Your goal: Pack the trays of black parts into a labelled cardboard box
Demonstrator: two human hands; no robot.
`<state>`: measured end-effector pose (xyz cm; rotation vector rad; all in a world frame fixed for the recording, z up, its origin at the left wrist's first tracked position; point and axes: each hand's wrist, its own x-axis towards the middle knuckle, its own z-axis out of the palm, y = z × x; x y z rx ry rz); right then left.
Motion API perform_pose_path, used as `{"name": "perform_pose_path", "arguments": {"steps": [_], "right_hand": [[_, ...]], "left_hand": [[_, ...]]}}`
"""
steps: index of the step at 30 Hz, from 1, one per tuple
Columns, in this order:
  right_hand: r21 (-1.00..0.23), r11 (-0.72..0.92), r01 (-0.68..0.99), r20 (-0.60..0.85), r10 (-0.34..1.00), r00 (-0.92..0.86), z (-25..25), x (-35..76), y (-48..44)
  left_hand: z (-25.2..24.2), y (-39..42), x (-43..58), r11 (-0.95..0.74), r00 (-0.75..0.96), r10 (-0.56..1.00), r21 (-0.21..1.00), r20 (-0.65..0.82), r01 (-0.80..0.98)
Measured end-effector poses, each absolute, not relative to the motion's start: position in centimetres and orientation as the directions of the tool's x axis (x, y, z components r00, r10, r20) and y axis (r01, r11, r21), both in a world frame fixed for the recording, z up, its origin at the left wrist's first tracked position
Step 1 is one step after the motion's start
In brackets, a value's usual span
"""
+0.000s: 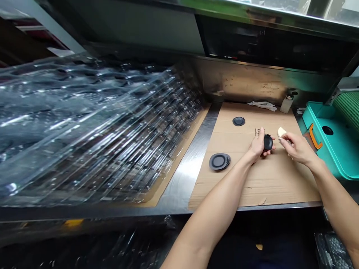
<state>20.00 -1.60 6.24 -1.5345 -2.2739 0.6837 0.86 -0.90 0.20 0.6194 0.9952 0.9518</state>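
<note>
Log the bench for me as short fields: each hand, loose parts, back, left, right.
Left hand: holding a round black part
Right hand: pinching a pale piece, material unclear
On cardboard: rear black disc, front black disc
Back: white cloth-like item, small bottle
Left: clear plastic trays, blurred
Right: teal bin, orange handle

The left hand [256, 146] holds a black disc [268, 142] — the right hand [297, 148] a cream piece [281, 131] — over brown cardboard [276, 185].
</note>
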Motion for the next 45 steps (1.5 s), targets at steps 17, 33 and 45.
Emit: {"name": "perform_pose_path", "arguments": {"steps": [17, 33, 45], "right_hand": [[-0.407, 0.414, 0.814, -0.064, 0.876, -0.478, 6.3, 16.4, 1.9], [-0.475, -0.011, 0.88, -0.182, 0.98, -0.086, 3.2, 22.4, 1.2], [-0.351, 0.368, 0.861, 0.105, 0.929, -0.355, -2.1, 22.4, 3.3]], "left_hand": [[1.0, -1.7, 0.9, 0.354, 0.168, 0.921, 0.935, -0.35, 0.011], [-0.8, -1.5, 0.6, -0.305, -0.042, 0.929, 0.827, 0.367, 0.472], [-0.6, -1.7, 0.8, -0.276, -0.056, 0.933, 0.807, 0.355, 0.522]]}}
